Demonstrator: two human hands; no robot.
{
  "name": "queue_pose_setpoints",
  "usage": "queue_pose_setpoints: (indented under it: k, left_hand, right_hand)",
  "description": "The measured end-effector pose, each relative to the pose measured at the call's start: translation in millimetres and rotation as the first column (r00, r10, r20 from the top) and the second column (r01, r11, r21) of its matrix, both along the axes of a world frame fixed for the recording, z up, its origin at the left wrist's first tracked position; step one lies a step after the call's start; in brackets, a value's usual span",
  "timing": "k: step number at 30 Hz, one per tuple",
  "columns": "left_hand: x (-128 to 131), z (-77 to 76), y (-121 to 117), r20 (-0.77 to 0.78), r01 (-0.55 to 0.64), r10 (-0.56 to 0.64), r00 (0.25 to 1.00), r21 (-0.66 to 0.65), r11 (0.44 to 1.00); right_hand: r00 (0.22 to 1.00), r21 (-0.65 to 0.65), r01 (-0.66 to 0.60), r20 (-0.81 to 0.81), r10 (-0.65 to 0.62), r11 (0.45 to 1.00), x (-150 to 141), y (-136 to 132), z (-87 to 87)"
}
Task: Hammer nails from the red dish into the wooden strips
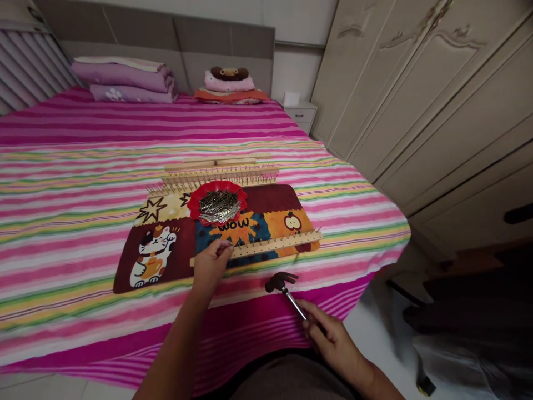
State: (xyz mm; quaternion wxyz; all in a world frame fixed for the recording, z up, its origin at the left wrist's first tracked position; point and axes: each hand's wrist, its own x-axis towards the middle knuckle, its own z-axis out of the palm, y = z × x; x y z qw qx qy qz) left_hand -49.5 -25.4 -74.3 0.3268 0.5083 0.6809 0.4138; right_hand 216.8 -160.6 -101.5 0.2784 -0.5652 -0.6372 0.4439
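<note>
A wooden strip [275, 244] with a row of nails standing in it lies across the front of a patterned mat [187, 266]. Over the strip's left part, my left hand [211, 262] is closed in a pinch on what looks like a nail, mostly hidden by the fingertips. My right hand [333, 341] grips the handle of a claw hammer [293, 303]. The hammer's dark head is raised in front of the strip, apart from it. Just behind the strip, a red scalloped bowl [194, 206] holds a heap of loose nails [220, 205].
Several more nail-studded wooden strips [220, 176] lie behind the bowl. Everything rests on a bed with a striped sheet [66, 222]. Folded bedding [125, 80] and a pillow stack [229, 83] are by the headboard. A wardrobe [416, 83] stands on the right.
</note>
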Motion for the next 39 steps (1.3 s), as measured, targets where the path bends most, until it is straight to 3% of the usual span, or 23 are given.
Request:
queue_pose_setpoints:
  k: [5,10,19,28,34,39]
  left_hand:
    - [-0.4,-1.5,-2.2,-0.143,0.019,-0.018,0.990,0.010,1.000]
    - [-3.0,-11.6,-2.6,-0.171,0.065,-0.054,0.984,0.062,0.996]
    - [-4.8,-19.8,-2.8,-0.202,0.128,-0.101,0.974,0.126,0.984]
    - [-4.2,-18.7,-3.5,-0.291,0.130,-0.092,0.952,0.115,0.985]
    - [-3.0,-15.1,-3.4,-0.237,0.126,-0.099,0.966,0.104,0.986]
    - [-9.6,-9.8,-2.0,-0.143,0.128,-0.117,0.983,0.068,0.989]
  right_hand:
    - [0.998,0.078,-0.062,0.007,0.062,0.995,-6.0,2.7,18.3]
    - [0.998,0.128,-0.058,0.005,0.058,0.990,-21.7,12.0,39.5]
    - [0.997,0.270,-0.069,-0.019,0.077,0.960,-66.5,68.7,82.6]
    - [0.983,0.347,-0.177,0.108,0.148,0.921,-85.3,90.0,74.4]
    - [0.986,0.240,-0.164,0.004,0.168,0.957,-67.7,62.6,83.1]
    - [0.975,0.111,-0.221,-0.012,0.224,0.969,-38.3,30.1,60.7]
